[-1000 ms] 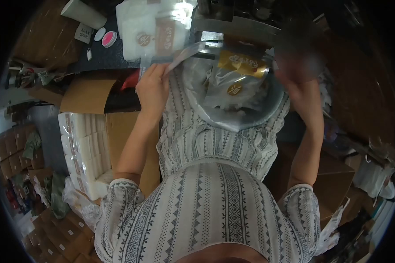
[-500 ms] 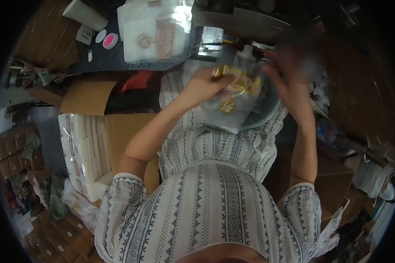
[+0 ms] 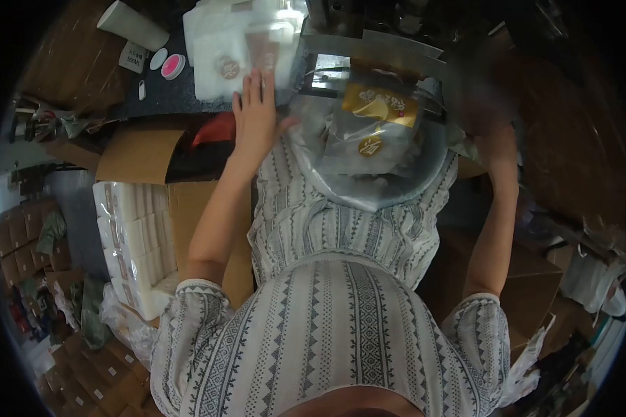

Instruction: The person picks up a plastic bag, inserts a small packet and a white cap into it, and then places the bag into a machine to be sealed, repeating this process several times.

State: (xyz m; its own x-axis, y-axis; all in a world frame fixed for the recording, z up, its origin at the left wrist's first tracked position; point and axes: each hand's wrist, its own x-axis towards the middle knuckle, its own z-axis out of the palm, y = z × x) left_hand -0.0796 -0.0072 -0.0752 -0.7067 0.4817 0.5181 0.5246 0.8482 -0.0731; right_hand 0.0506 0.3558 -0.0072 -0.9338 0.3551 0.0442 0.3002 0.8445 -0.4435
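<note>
My left hand lies with fingers spread on the lower edge of a stack of clear printed bags. My right hand is at the upper right, its fingers dark and blurred. Between the hands, a clear pouch with a gold label hangs at the machine, above a round bowl lined with clear plastic on my lap. Neither hand touches this pouch.
Left of the bags are a white cup, a pink round tin and a small labelled block. An open carton with packed white bags stands at my left. Another carton is at the right.
My left hand has let go of the gold-labelled pouch and moved left onto the bag stack. The pouch now hangs flatter at the machine. My right hand has shifted right, away from it.
</note>
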